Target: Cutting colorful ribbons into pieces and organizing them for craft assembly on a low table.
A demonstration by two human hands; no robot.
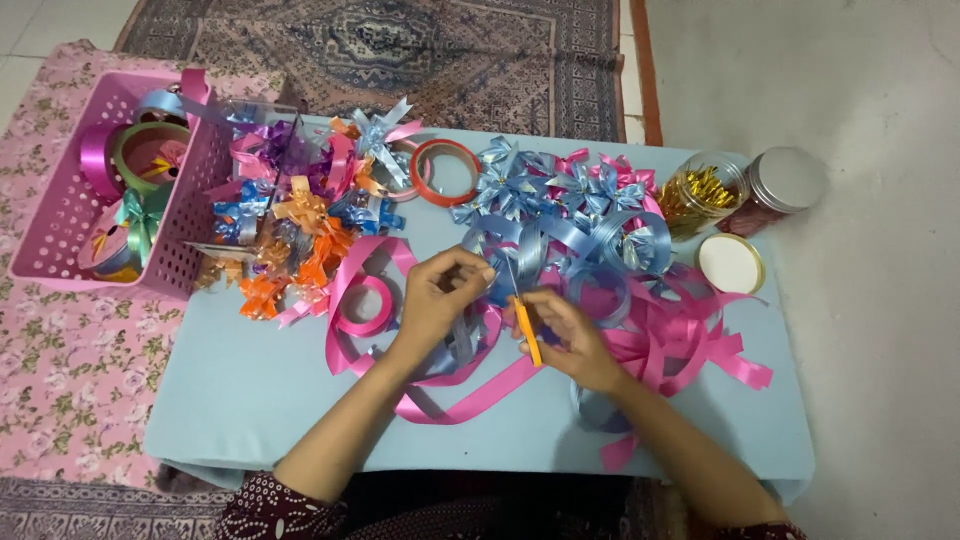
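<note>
Scissors: orange-handled scissors (524, 325) sit in the right hand (565, 335) near the middle of the worktop, blades pointing toward the far edge.
Right grip: fingers closed around the scissor handles.
Ribbon: a strip of blue ribbon (500, 270) is pinched in the left hand (440, 295), just beside the scissor blades.
Left grip: thumb and fingertips closed on the ribbon strip.
Under the hands: loose pink ribbon (470, 395) loops across the light blue worktop (250, 400), with a pink ribbon roll (365, 300) just left of the left hand.
Right side: a tangle of pink ribbon strips (690, 340) spreads toward the right edge.
Far edge: blue and pink ribbon bows (560, 190) lie in a heap behind the hands; a red tape ring (445, 170) lies beside them.
Left side: a pile of orange, blue and purple bows (290, 230) crowds the far left corner.
Off the left edge: a pink plastic basket (60, 230) holds ribbon rolls.
Far right corner: a glass jar of gold twist ties (700, 190), a round white lid (730, 263), and a metal-lidded jar (785, 180) just off the worktop.
</note>
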